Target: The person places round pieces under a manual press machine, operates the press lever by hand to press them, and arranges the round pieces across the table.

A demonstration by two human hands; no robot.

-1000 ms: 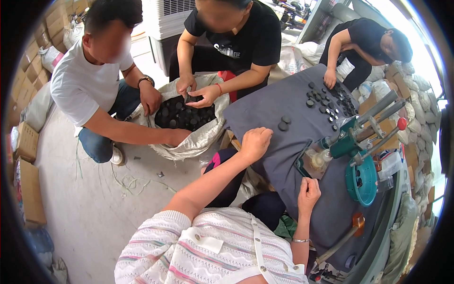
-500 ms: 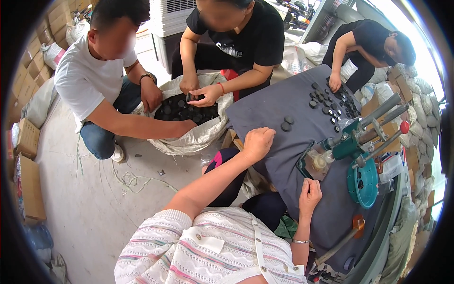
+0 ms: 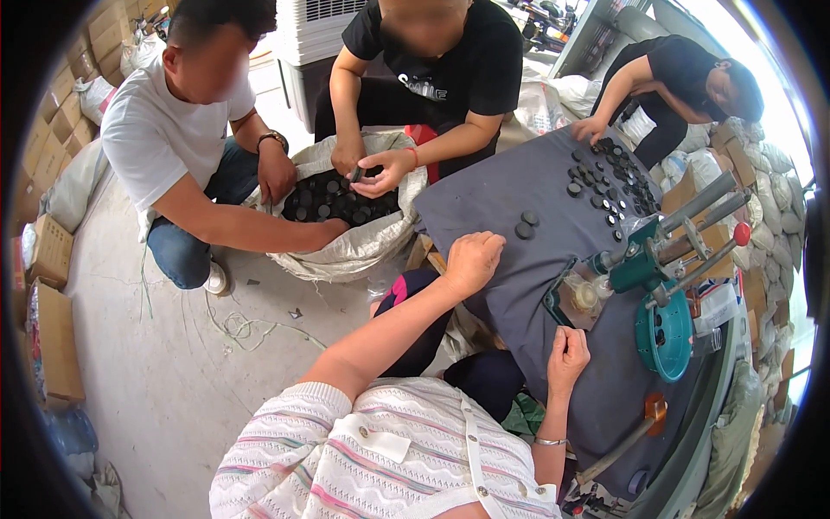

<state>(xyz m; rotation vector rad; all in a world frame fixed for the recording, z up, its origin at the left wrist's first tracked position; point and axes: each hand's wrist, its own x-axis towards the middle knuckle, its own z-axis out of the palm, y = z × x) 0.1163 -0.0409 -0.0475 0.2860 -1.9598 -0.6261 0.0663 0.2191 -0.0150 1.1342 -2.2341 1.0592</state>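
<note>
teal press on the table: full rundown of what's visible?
The teal press looks like painted metal: a round base with holes, a body above it, grey bars slanting up to the right and a lever ending in a red ball knob. It stands on the grey cloth, beside a clear tray. No hand touches it; the right hand is nearest.

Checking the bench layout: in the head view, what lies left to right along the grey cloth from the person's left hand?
left hand → two dark discs → clear tray → green press tool

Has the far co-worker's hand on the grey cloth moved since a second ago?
Yes. The co-worker's hand has slid toward the cloth's far edge, away from the teal press, past the black discs.
</note>
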